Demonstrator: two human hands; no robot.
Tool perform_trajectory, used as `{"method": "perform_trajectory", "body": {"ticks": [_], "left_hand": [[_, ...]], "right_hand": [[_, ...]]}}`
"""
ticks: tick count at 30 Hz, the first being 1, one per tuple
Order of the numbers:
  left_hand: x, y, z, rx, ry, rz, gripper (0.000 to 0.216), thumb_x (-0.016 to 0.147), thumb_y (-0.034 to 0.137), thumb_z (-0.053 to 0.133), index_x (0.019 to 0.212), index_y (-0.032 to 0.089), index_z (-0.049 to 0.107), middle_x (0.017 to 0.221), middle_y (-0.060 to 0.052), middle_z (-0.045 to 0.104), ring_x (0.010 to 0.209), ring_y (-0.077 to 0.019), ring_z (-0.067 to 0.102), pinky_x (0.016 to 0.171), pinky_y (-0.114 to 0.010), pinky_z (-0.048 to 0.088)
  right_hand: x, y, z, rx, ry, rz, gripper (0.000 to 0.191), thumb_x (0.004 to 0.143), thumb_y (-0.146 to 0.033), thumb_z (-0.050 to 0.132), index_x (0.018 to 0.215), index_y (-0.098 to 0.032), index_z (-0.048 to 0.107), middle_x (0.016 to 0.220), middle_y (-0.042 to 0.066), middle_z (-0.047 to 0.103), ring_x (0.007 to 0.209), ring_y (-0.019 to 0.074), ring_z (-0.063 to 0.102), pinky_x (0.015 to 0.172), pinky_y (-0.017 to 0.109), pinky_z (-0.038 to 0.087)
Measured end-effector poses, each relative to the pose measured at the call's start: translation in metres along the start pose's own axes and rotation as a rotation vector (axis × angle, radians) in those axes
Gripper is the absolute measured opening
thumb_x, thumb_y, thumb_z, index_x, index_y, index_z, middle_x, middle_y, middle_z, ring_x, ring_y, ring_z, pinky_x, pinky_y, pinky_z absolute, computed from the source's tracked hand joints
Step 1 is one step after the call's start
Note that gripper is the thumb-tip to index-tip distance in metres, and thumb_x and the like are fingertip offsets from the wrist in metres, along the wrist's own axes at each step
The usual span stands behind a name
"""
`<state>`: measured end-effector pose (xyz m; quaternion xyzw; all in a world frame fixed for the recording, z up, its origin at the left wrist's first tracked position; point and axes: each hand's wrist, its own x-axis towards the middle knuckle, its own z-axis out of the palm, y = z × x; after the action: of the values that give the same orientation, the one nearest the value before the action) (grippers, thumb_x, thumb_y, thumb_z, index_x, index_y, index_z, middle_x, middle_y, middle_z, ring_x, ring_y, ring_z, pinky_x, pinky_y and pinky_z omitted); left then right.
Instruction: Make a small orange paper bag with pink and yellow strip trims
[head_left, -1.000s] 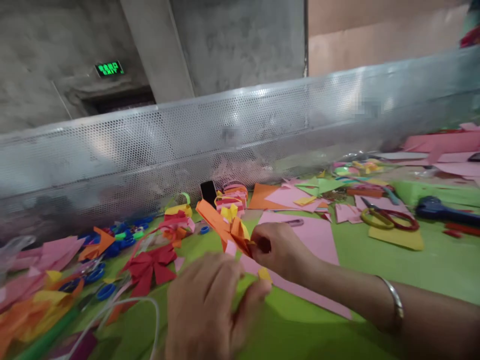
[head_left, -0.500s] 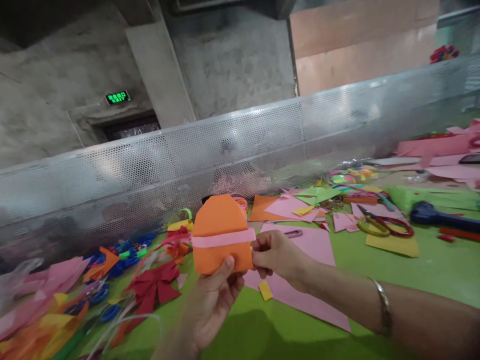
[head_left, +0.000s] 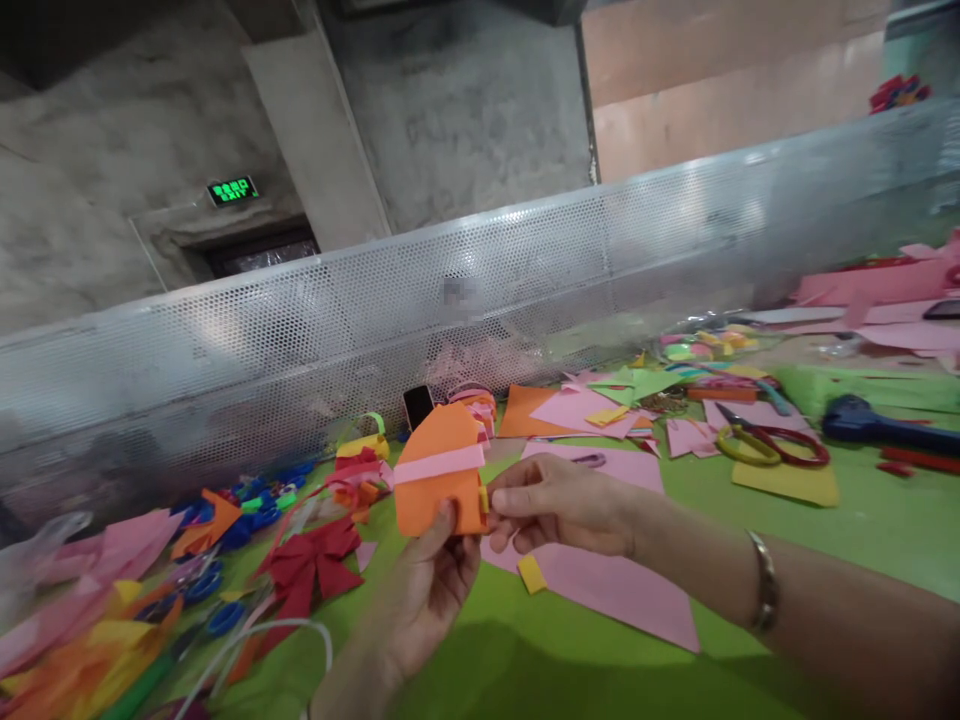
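My left hand (head_left: 439, 590) is closed on the lower edge of an orange felt piece (head_left: 431, 505), thumb in front and fingers behind. It looks folded, with a cut-cornered top, and is turned partly edge-on. A pink strip (head_left: 439, 463) runs across its front. At its right edge a small yellow tab (head_left: 484, 498) shows, and the pinched fingers of my right hand (head_left: 544, 505) are on it; the fingertips partly hide the contact. Beneath my hands lies a pink sheet (head_left: 600, 590) with a small yellow piece (head_left: 532, 574) on its left edge.
Scissors (head_left: 772, 445) rest on a yellow sheet (head_left: 795, 485) at right, beside a dark blue glue gun (head_left: 885, 425). Left are a red bow (head_left: 315, 565), blue-handled scissors (head_left: 202, 585) and felt scraps. A perforated metal barrier (head_left: 525, 270) runs behind the green table (head_left: 885, 540).
The orange piece has turned so its front looks narrower, and the yellow tab at its edge shows more. A dark phone-like object behind it has come into fuller view.
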<state>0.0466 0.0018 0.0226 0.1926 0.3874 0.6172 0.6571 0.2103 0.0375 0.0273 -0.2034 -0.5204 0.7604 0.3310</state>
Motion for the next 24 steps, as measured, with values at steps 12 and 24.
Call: {"method": "perform_trajectory", "body": {"ticks": [12,24], "left_hand": [[-0.001,-0.002,-0.004,0.052,-0.036,-0.053,0.008,0.081,0.006,0.055,0.083,0.008,0.062,0.073,-0.007,0.066,0.05,-0.0083,0.061,0.045,-0.015,0.053],[-0.009,-0.013,0.003,0.094,0.02,0.094,0.023,0.075,-0.01,0.051,0.083,0.008,0.064,0.077,-0.01,0.071,0.058,-0.013,0.067,0.056,-0.023,0.059]], "right_hand": [[0.003,0.003,0.004,-0.153,0.11,-0.023,0.012,0.069,-0.019,0.062,0.061,-0.011,0.063,0.054,0.0,0.065,0.047,0.0084,0.063,0.043,0.015,0.044],[0.0,0.013,0.017,-0.8,0.495,-0.304,0.012,0.064,-0.012,0.05,0.053,-0.017,0.047,0.047,-0.007,0.05,0.039,0.0078,0.055,0.033,0.014,0.031]]}}
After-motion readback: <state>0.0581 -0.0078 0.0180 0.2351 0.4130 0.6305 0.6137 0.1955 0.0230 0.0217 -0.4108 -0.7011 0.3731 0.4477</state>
